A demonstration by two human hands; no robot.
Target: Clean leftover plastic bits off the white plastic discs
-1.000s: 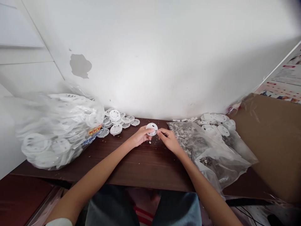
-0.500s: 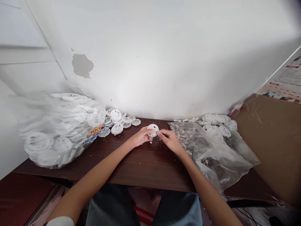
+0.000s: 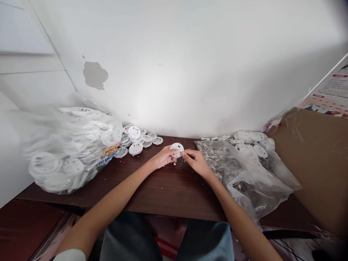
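A round white plastic disc (image 3: 176, 146) with slots in it is gripped in my left hand (image 3: 164, 158), thumb across its face and fingers beneath. My right hand (image 3: 196, 161) is closed in a pinch at the disc's lower right edge. Whatever lies between those fingertips is too small to make out. To the right of my right hand lies a clear bag (image 3: 217, 156) of many small metal-looking bits. A loose pile of similar white discs (image 3: 135, 148) rests to the left, beyond my left hand.
A big clear bag (image 3: 67, 152) full of white discs stands at the table's left. More white discs (image 3: 251, 137) lie at the back right, beside a brown cardboard sheet (image 3: 315, 163). Small scraps dot the dark wooden table (image 3: 163, 195). The white wall (image 3: 174, 72) rises directly behind.
Almost nothing differs. Both hands stay at the same disc, with only a slight shift of the right fingertips at its edge.
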